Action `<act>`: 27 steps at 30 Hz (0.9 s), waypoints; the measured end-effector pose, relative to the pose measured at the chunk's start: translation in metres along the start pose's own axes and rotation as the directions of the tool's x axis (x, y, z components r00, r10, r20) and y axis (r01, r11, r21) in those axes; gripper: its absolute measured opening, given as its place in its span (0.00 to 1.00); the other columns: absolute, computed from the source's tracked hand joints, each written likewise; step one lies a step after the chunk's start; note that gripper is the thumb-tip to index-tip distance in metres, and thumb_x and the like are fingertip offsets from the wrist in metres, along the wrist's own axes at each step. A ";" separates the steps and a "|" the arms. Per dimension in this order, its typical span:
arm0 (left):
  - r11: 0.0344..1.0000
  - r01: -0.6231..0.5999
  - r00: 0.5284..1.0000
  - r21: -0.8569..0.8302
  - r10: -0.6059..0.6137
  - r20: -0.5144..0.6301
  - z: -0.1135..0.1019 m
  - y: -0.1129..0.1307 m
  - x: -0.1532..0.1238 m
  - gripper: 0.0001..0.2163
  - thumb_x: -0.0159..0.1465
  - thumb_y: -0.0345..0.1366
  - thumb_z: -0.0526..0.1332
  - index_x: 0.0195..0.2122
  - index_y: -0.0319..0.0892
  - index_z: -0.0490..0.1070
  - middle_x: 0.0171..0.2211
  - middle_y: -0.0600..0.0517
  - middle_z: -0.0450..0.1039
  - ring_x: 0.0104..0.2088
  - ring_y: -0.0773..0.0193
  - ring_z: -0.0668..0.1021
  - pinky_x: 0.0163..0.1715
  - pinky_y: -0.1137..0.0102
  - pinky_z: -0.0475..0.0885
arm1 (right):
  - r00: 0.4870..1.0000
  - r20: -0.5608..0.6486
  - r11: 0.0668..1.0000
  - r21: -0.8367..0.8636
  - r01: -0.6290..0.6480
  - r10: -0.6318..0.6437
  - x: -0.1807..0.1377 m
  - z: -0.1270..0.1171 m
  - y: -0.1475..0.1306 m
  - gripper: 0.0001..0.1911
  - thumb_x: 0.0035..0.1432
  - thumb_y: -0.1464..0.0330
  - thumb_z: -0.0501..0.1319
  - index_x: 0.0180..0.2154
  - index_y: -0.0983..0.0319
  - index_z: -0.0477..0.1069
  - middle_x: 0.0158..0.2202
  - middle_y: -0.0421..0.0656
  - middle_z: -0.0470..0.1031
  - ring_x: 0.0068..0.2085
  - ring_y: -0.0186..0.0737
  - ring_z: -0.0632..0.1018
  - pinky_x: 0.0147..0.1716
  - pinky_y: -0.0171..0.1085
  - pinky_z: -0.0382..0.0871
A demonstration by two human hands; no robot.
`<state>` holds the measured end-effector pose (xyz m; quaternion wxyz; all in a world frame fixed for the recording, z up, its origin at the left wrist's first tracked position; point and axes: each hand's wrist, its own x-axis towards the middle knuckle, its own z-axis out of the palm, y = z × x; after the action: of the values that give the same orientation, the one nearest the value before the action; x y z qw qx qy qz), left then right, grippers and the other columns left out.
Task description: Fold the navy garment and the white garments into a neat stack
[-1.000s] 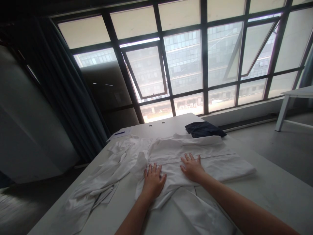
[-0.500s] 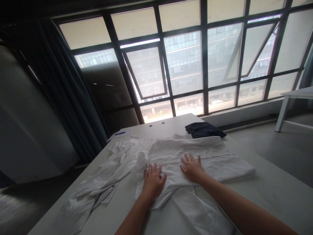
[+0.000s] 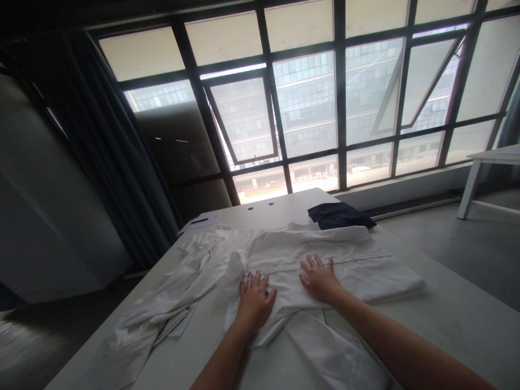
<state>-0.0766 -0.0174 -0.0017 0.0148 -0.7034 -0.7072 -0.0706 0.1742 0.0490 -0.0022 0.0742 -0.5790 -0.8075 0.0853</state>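
Observation:
A white shirt lies spread on the white table, its front seam running left to right and its collar end at the left. My left hand rests flat near the collar end, fingers apart. Farther right, my right hand presses flat on the cloth just below the seam, fingers spread. One sleeve hangs toward me, partly under my right forearm. Wrinkles show in the fabric around both hands.
Another crumpled white garment lies along the left of the table. A dark folded cloth sits at the far right edge. Paper with a blue pen lies at the far left. A second white table stands by the windows.

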 end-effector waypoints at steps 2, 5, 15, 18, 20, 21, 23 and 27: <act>1.000 0.001 1.000 0.000 -0.001 0.003 0.001 0.000 0.000 0.29 0.71 0.52 0.52 0.71 0.50 0.62 0.74 0.45 0.55 0.74 0.42 0.55 0.70 0.44 0.50 | 1.000 0.004 1.000 -0.004 -0.005 0.005 0.000 0.000 0.000 0.33 0.70 0.53 0.46 0.72 0.56 0.56 0.76 0.52 0.49 0.75 0.63 0.48 0.64 0.75 0.29; 1.000 0.000 1.000 0.004 0.000 0.004 0.002 -0.001 0.001 0.29 0.72 0.52 0.52 0.71 0.50 0.61 0.74 0.45 0.54 0.74 0.42 0.55 0.70 0.44 0.50 | 1.000 0.000 1.000 -0.001 -0.003 0.003 0.000 0.000 0.000 0.33 0.70 0.53 0.46 0.72 0.56 0.56 0.76 0.51 0.49 0.75 0.63 0.48 0.64 0.75 0.29; 1.000 -0.002 1.000 -0.006 0.002 -0.003 0.001 0.000 0.001 0.29 0.72 0.52 0.52 0.71 0.49 0.62 0.74 0.45 0.55 0.74 0.41 0.55 0.71 0.44 0.50 | 1.000 -0.030 1.000 0.016 0.007 -0.006 0.001 0.003 0.002 0.33 0.70 0.54 0.48 0.71 0.56 0.58 0.76 0.53 0.51 0.75 0.64 0.49 0.64 0.75 0.29; 1.000 0.000 1.000 -0.005 0.000 -0.002 0.001 0.000 0.001 0.29 0.72 0.52 0.52 0.71 0.49 0.62 0.74 0.45 0.55 0.74 0.41 0.55 0.71 0.44 0.50 | 1.000 -0.020 1.000 0.013 0.006 -0.006 0.001 0.002 0.002 0.33 0.70 0.53 0.47 0.71 0.56 0.58 0.76 0.52 0.51 0.75 0.64 0.49 0.64 0.75 0.29; 1.000 0.001 1.000 -0.003 -0.001 0.000 0.001 0.000 0.001 0.29 0.72 0.52 0.52 0.71 0.49 0.62 0.74 0.45 0.55 0.74 0.41 0.55 0.71 0.44 0.49 | 1.000 -0.020 1.000 0.013 0.008 -0.008 0.001 0.002 0.002 0.33 0.70 0.53 0.47 0.71 0.56 0.58 0.76 0.52 0.51 0.75 0.64 0.49 0.64 0.75 0.29; 1.000 0.003 1.000 -0.004 -0.003 0.002 0.002 0.000 0.001 0.29 0.72 0.52 0.52 0.71 0.49 0.62 0.74 0.45 0.55 0.74 0.41 0.55 0.71 0.44 0.49 | 1.000 -0.022 1.000 0.014 0.009 -0.008 0.001 0.002 0.002 0.33 0.70 0.53 0.47 0.71 0.56 0.58 0.76 0.52 0.51 0.75 0.64 0.49 0.64 0.75 0.29; 1.000 0.002 1.000 -0.006 -0.002 0.006 0.002 0.000 0.001 0.29 0.71 0.52 0.52 0.71 0.49 0.61 0.74 0.45 0.55 0.74 0.41 0.55 0.71 0.44 0.49 | 1.000 -0.027 1.000 0.016 0.009 -0.009 0.001 0.002 0.002 0.33 0.70 0.53 0.47 0.71 0.56 0.58 0.76 0.52 0.51 0.75 0.64 0.49 0.64 0.75 0.30; 1.000 0.001 1.000 -0.001 0.000 0.012 0.002 0.000 0.001 0.29 0.72 0.52 0.52 0.72 0.49 0.61 0.74 0.45 0.54 0.74 0.42 0.54 0.71 0.44 0.49 | 0.999 -0.032 1.000 0.019 0.010 -0.010 0.001 0.003 0.002 0.33 0.70 0.54 0.47 0.71 0.57 0.58 0.76 0.52 0.52 0.75 0.64 0.50 0.64 0.76 0.30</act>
<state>-0.0768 -0.0160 -0.0032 0.0100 -0.7036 -0.7074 -0.0669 0.1751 0.0505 -0.0053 0.0930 -0.5754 -0.8082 0.0836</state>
